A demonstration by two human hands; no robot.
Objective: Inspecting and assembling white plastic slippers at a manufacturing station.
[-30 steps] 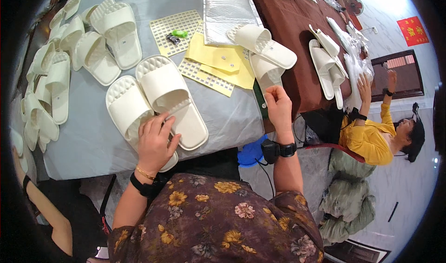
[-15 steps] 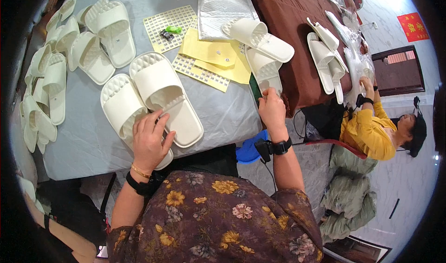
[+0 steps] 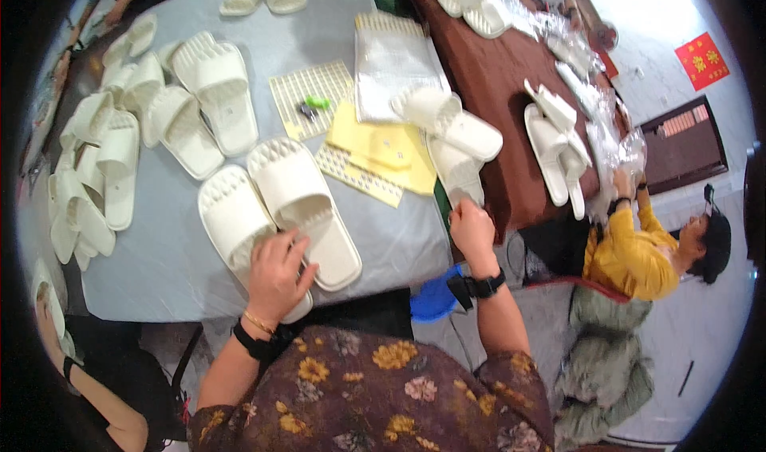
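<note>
A pair of white slippers lies before me: one slipper [image 3: 235,213] under my left hand [image 3: 279,272], the other [image 3: 307,213] just right of it. The left hand rests over the slipper's footbed below the strap, fingers loosely spread and thumb apart. My right hand [image 3: 472,230] is closed at the heel end of another white slipper [image 3: 456,173] by the table's right edge; what its fingertips pinch is hidden. A further slipper [image 3: 471,135] lies across that one. Yellow sheets [image 3: 379,145] and a sticker sheet [image 3: 359,177] lie to their left.
More white slippers [image 3: 120,169] crowd the grey table's left side. A silvery padded sheet [image 3: 395,65] and a small green item [image 3: 317,102] lie farther back. On the right, a brown-covered table [image 3: 499,93] bears slippers and clear plastic; a person in yellow [image 3: 634,252] works beside it.
The whole view has shifted, so the table and both hands appear lower. Both hands keep nearly the same places against the slippers. The person in yellow is still handling clear plastic.
</note>
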